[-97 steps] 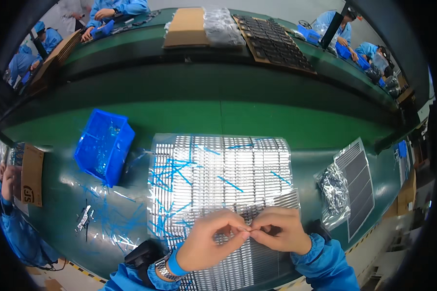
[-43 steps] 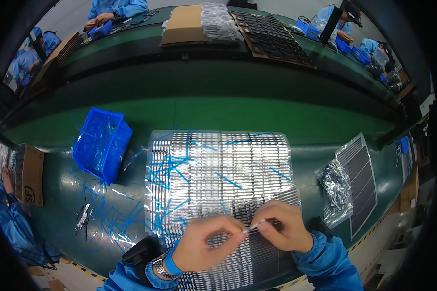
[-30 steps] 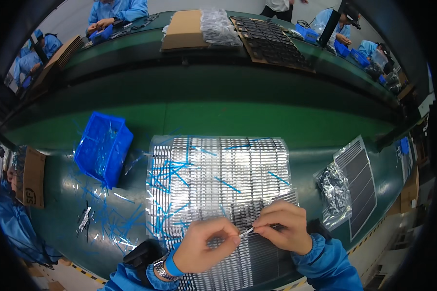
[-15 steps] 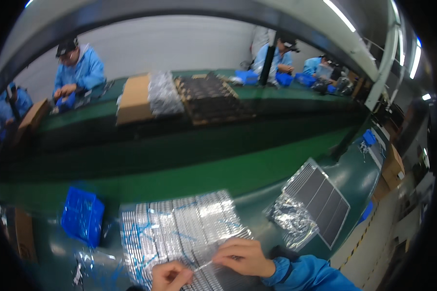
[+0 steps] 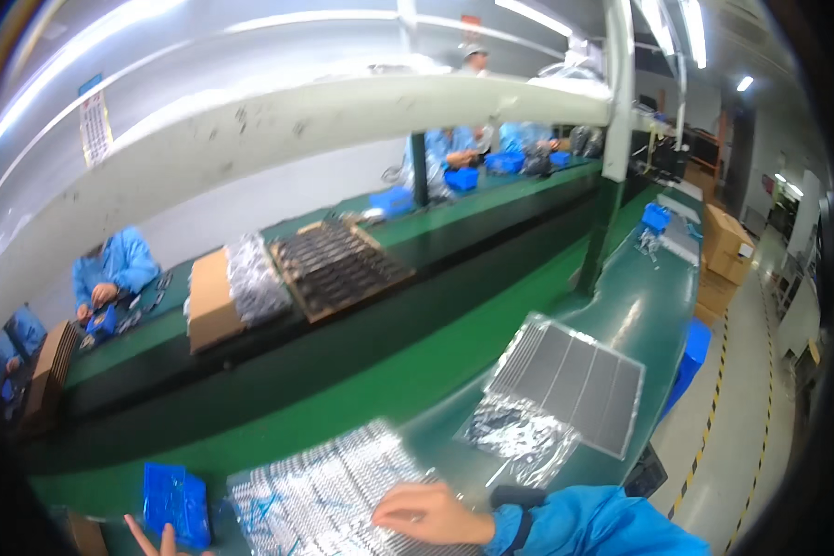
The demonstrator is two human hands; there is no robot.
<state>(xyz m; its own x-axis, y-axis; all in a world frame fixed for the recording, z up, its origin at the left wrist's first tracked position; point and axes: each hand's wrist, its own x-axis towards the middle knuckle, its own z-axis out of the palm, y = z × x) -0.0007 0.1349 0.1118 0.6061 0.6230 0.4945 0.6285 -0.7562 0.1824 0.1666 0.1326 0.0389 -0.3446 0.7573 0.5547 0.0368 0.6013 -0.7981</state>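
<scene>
A shiny silver sheet (image 5: 320, 482) with narrow dark rows lies in front of me, thin blue strips scattered over its left side. On its right part rests my right hand (image 5: 433, 514), fingers together and bent, tips low against the rows. Whatever it may pinch is too small to make out. My left hand (image 5: 164, 542) is at the lower edge, mostly cut off, with two fingers spread apart and nothing seen between them. It is just in front of a blue plastic bin (image 5: 174, 505). Right of the sheet lies a grey panel (image 5: 574, 380) with crumpled silver foil (image 5: 519, 434) over its near corner.
Beyond the green bench (image 5: 435, 408), another bench holds a cardboard piece (image 5: 213, 301), crumpled silver wrap (image 5: 258, 278) and a tray of dark parts (image 5: 341, 264). People in blue smocks (image 5: 120, 264) work there. A post (image 5: 612, 157) stands at right; cartons (image 5: 725, 246) line the aisle.
My view has tilted up and turned right. My left hand has left the sheet and moved left toward the blue bin, its fingers opening. My right hand stays over the sheet.
</scene>
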